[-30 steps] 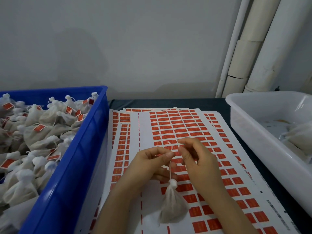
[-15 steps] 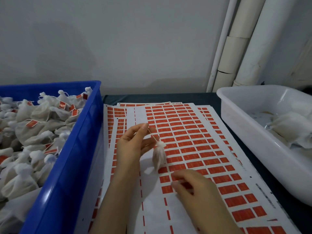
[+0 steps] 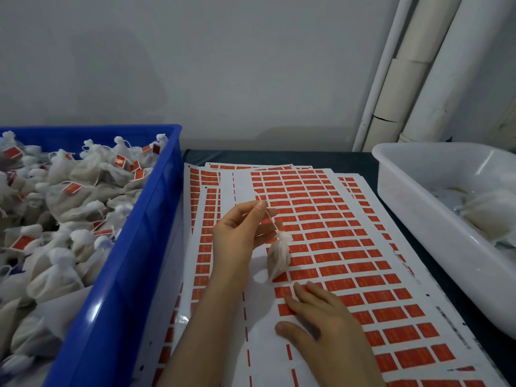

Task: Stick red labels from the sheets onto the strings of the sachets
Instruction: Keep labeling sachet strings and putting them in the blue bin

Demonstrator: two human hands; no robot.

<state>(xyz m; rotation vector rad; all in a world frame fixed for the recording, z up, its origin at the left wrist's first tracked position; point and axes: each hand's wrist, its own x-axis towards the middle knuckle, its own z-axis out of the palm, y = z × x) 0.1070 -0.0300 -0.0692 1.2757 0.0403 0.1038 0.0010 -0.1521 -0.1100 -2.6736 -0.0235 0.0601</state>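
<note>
Sachet [image 3: 277, 255]: in the head view it hangs clear above the label sheets [image 3: 265, 358], suspended by its string [image 3: 272, 222] and swung slightly to the right. The left hand [image 3: 241, 236] pinches the upper end of the string between thumb and forefinger. The right hand [image 3: 321, 311] grips nothing; its fingers lie nearly straight on the top sheet, with fingertips [image 3: 291, 301] touching a red label at the left end of the rows of red labels [image 3: 335, 245], thumb spread apart. The sheets overlap on the dark tabletop [image 3: 279, 157]. To the left stands a blue crate [image 3: 134, 261] filled with labelled sachets [image 3: 83, 174]. To the right stands a white tub [image 3: 418, 219] containing a few unlabelled sachets [image 3: 485, 210]. White pipes [image 3: 418, 79] run up the wall behind the tub.
</note>
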